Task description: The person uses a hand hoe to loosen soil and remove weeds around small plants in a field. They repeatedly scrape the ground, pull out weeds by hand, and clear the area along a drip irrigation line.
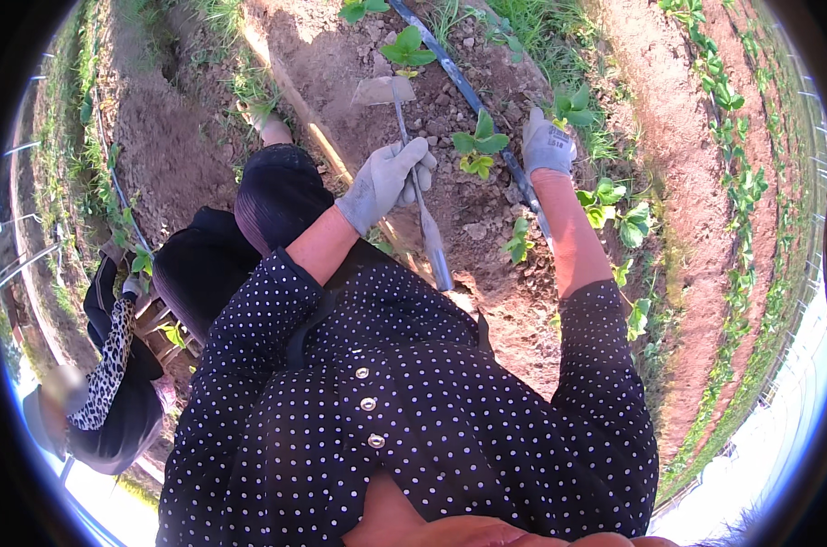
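Note:
My left hand (pixel 386 179), in a grey-white glove, grips the thin metal neck of a hand hoe (pixel 430 229). The hoe's flat blade (pixel 384 90) rests at the soil, and its socketed handle end points back towards my body. Beyond a black irrigation hose (pixel 460 81), my gloved right hand (pixel 549 142) reaches down beside a young strawberry plant (pixel 575 107). Its fingertips are partly hidden, so whether they pinch anything cannot be told. Another strawberry plant (pixel 480 142) with some yellowish lower leaves grows between my hands, close to the hose.
Along the bed's left side runs a long pale strip (pixel 318 140). Grass (pixel 543 44) grows at the far side. More strawberry rows (pixel 742 184) lie to the right. At left, another person in a leopard-print sleeve (pixel 109 362) crouches by a neighbouring row.

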Motion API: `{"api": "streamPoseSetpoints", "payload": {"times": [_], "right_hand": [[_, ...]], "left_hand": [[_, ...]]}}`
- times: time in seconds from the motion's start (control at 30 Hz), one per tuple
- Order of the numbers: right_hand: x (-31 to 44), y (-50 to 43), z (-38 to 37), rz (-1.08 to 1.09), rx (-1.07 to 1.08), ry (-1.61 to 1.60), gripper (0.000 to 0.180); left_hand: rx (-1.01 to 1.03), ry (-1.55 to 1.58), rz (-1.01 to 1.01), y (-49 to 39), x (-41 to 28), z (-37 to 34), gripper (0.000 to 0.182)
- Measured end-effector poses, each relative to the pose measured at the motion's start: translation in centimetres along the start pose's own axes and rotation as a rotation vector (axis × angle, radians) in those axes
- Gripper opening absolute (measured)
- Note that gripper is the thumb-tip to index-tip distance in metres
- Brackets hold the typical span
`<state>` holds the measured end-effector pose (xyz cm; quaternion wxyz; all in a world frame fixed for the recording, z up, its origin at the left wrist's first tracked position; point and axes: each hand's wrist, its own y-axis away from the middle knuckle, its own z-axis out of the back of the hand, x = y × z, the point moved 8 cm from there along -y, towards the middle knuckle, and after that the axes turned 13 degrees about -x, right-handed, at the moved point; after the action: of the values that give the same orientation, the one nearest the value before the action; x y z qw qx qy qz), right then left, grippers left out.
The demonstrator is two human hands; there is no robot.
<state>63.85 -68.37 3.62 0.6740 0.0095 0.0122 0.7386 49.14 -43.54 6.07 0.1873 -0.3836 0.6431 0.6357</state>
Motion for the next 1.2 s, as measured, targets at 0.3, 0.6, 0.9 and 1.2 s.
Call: {"api": "streamPoseSetpoints", "payload": {"times": [0.3,0.6,0.9,1.2], "right_hand": [[-1.9,-3.5,-2.0,-0.004,0.032,-0.109,0.026],[-0.7,3.2,0.8,-0.112,0.771,-0.691,0.028],[1.3,-7.8,1.6,0.353,-0.022,0.447,0.026],[1.1,-1.0,7.7,0.216,0.419,-0.759,0.037]], "left_hand": [[0.004,-0.039,-0.042,-1.3,0.1,0.8,0.042],[0.013,0.040,-0.028,-1.6,-0.1,1.4,0.042],[0.006,0.033,-0.043,-1.5,-0.4,2.0,0.044],[0.020,0.090,-0.069,-1.9,-1.1,1.3,0.043]]}}
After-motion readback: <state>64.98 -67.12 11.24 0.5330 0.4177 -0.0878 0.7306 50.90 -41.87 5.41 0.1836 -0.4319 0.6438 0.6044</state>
